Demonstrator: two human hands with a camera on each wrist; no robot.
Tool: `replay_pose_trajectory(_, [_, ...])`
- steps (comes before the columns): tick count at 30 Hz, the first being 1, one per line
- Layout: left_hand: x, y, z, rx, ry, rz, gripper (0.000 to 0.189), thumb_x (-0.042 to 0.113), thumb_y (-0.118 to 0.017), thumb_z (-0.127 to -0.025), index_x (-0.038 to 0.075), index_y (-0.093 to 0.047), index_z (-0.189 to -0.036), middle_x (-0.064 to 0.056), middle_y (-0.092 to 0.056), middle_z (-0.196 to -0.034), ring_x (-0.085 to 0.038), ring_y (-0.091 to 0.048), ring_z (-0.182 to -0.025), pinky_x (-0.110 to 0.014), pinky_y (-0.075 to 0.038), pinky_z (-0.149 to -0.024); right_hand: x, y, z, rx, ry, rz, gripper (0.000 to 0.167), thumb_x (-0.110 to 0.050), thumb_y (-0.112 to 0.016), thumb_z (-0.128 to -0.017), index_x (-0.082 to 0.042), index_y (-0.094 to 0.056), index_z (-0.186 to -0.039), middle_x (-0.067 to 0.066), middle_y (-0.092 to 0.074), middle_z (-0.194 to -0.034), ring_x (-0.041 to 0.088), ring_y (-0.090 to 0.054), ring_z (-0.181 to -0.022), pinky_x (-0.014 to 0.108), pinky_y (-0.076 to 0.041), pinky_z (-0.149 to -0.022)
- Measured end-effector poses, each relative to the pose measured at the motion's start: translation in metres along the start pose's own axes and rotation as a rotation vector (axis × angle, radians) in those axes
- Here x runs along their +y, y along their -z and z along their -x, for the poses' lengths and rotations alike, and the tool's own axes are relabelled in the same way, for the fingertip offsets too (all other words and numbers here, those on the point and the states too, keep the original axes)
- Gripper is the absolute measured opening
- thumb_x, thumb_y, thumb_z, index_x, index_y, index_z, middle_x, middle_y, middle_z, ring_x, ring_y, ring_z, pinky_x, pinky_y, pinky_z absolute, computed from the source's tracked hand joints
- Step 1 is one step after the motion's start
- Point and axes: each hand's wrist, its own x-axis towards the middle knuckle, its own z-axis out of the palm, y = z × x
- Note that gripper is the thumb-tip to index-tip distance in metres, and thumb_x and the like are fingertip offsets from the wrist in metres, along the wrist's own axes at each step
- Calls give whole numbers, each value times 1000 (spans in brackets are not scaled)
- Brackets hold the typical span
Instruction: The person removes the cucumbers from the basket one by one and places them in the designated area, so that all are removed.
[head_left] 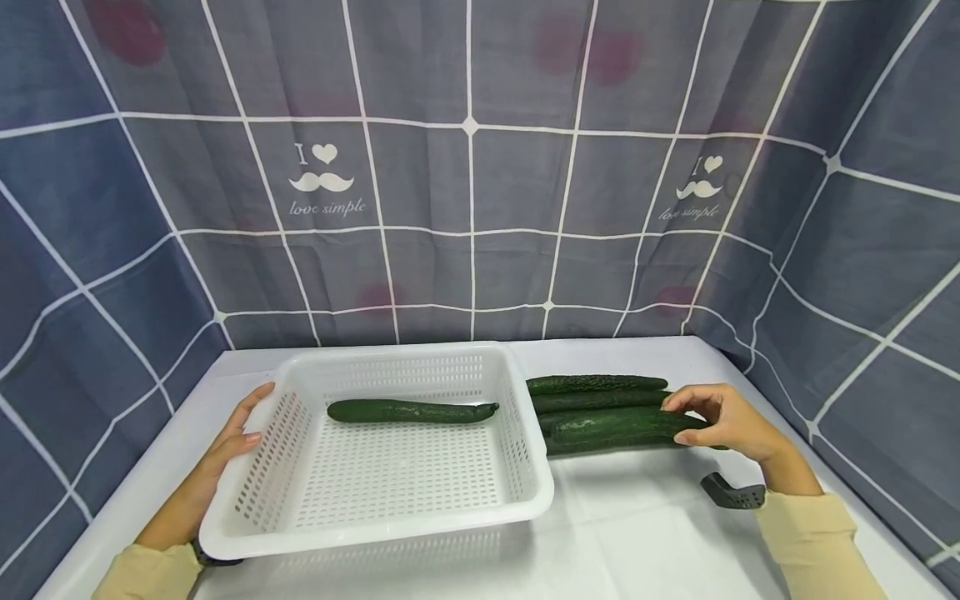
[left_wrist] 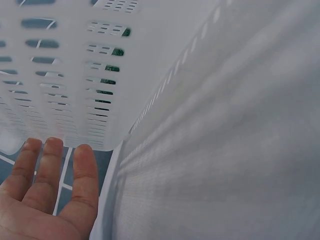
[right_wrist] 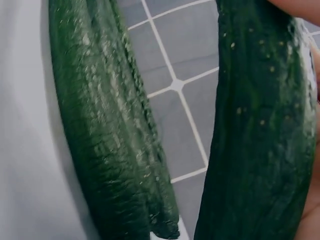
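A white perforated plastic basket stands at the left of the table, with one dark green cucumber lying across its far half. Beside the basket's left wall is my left hand; in the left wrist view its fingers extend straight along the slotted wall. My right hand pinches the nearest cucumber of a group to the right of the basket, thumb on the near side and fingers over the far side. In the right wrist view that cucumber stands apart from the bumpy ones.
More cucumbers lie side by side behind the held one, their left ends hidden by the basket's right wall. White cloth covers the table. Blue-grey checked curtains hang at the back and both sides. A black wrist device sits at the right sleeve.
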Motion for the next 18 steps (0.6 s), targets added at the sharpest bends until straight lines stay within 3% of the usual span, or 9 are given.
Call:
replay_pose_trajectory(6, [0,0,1,5,3,-19,65,14,-24,-112,47,-16,-167,11,-42,-151,-12,-57,-122,-35,-55,-92,10,-6,-1,-14,-36,21,46,27,-77,-74,-2,-77,-110,-13,-76,-114,3,-68,-100,19,-51,-88])
replay_pose_trajectory(13, [-1,-2,1,65,43,-70,63,21,-27,-112,48,-13,-167,12,-27,-157,-6,-50,-130,-35,-50,-95,20,-16,-4,-27,-109,69,38,17,-83,-78,-5,-78,-109,-14,-74,-113,6,-68,-97,23,-53,-85])
replay_pose_trajectory(18, [-3,-1,-1,58,17,-48,64,19,-29,-111,47,-15,-167,13,-32,-157,-8,-51,-130,-37,-51,-95,25,-22,-5,-52,-131,82,35,13,-85,-79,-7,-79,-107,-11,-74,-112,6,-70,-100,22,-53,-88])
